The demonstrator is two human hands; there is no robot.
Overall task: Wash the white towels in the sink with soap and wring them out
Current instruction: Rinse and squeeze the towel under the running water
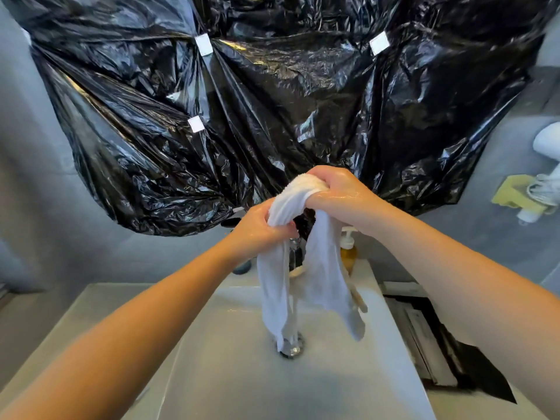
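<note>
A wet white towel (321,268) hangs above the white sink (230,377), its two tails dangling toward the metal drain (291,347). My left hand (257,230) grips the towel lower down at its twisted middle. My right hand (336,192) grips the bunched top end, higher and further back. Both hands look wet. A pump bottle of amber soap (348,253) stands on the sink's back ledge, partly hidden behind the towel. The tap (294,253) shows between the towel's tails.
Crinkled black plastic sheeting (272,101) taped with white squares covers the wall above the sink. A yellow holder with a white cord (527,195) hangs on the right wall. A dark gap with boards (430,338) lies right of the sink.
</note>
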